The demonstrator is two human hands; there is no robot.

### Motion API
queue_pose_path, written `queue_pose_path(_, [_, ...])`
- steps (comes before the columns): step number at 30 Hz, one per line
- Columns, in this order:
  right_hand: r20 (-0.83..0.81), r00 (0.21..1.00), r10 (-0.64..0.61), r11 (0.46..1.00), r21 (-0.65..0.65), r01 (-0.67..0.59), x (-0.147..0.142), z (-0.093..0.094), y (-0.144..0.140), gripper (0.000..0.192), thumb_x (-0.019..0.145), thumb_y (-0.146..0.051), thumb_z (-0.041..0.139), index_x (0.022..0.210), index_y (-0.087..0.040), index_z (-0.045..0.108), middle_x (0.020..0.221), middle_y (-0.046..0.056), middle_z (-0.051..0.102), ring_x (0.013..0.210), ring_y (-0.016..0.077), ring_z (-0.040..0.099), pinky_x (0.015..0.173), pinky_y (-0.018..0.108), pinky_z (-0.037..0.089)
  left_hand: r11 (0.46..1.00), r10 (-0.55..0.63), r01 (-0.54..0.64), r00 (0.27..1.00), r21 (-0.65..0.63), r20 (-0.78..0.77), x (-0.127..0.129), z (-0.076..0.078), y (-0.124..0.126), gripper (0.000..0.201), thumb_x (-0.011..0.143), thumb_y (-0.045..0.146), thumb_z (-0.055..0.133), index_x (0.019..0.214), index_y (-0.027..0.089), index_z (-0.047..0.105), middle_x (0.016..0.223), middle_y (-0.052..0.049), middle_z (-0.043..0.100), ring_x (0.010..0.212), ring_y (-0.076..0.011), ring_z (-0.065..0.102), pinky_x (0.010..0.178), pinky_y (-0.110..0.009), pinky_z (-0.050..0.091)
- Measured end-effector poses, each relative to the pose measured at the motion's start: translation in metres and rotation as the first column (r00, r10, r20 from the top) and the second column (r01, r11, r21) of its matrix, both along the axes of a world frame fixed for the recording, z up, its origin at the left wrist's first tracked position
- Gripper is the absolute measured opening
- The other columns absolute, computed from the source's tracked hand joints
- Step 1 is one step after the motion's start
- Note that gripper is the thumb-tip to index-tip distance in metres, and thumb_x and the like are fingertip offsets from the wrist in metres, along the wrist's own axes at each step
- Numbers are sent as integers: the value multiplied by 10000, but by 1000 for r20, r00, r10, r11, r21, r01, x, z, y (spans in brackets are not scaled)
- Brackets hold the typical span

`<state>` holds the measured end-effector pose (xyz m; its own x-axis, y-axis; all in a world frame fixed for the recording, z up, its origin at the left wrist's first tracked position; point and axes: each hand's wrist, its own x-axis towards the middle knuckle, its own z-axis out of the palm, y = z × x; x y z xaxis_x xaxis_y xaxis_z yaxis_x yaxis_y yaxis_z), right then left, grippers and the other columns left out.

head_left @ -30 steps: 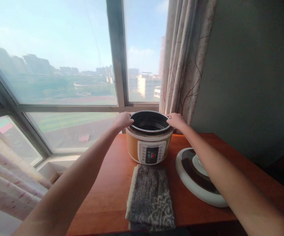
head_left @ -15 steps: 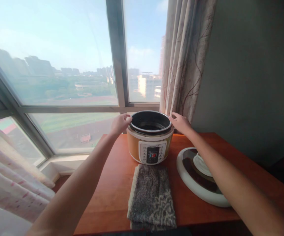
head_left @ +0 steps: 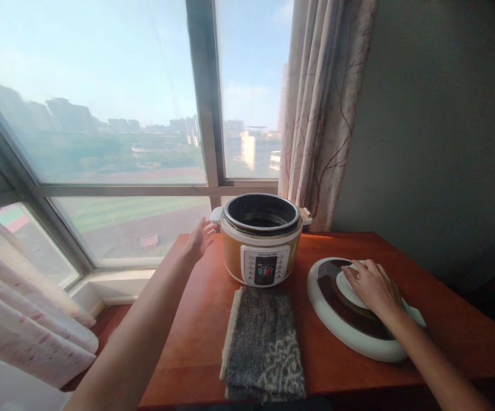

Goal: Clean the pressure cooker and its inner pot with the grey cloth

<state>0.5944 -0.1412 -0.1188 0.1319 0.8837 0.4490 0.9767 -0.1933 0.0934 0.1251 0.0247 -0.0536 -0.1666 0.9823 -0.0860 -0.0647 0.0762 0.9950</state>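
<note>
An electric pressure cooker [head_left: 229, 254] with a gold body and a white-framed control panel stands on the table without its lid. Its dark inner pot [head_left: 262, 212] shows inside. Just below the white left handle, my left hand [head_left: 201, 238] is open, fingers apart and holding nothing. The round cooker lid [head_left: 330, 322], white-rimmed with a dark brown top, lies to the right of the cooker. My right hand [head_left: 373, 285] is over its white knob, fingers curled round it; the far side of the grip is hidden.
A folded grey patterned towel [head_left: 260, 337] lies in front of the cooker on the reddish wooden table [head_left: 196, 337]. Windows and a curtain [head_left: 316, 114] stand behind it, with a dark wall [head_left: 427, 142] to the right. Another curtain [head_left: 28, 314] hangs at the left.
Both hands have left the pot's rim. My left hand has dropped a little down and left; my right hand has moved down and right onto the lid's knob.
</note>
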Motion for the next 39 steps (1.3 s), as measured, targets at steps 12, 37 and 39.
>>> queue_pose_path(12, [12, 1000, -15, 998, -60, 16, -2, -6, -5, 495, 962, -597, 425, 1095, -197, 686, 1113, 125, 660, 907, 276, 676, 723, 365, 481, 989, -142, 117, 916, 88, 374, 29, 9, 2, 490, 951, 603, 401, 1030, 192, 656, 913, -58, 684, 781, -189, 641, 663, -268, 460])
queue_pose_path(37, [73, 967, 245, 833, 494, -248, -68, 234, 48, 378, 827, -564, 618, 876, -213, 751, 918, 143, 727, 913, 290, 615, 760, 384, 446, 995, -85, 73, 970, 63, 227, 21, 7, 5, 327, 896, 504, 517, 953, 205, 637, 943, -70, 661, 860, -204, 641, 672, -277, 506])
queue_pose_path(39, [63, 964, 260, 845, 469, -258, -98, 247, 63, 402, 849, -552, 599, 884, -187, 764, 912, 139, 726, 900, 277, 620, 763, 366, 440, 997, -71, 61, 977, 57, 201, 20, 6, 6, 335, 896, 519, 520, 952, 211, 639, 967, -78, 664, 892, -217, 643, 688, -289, 515])
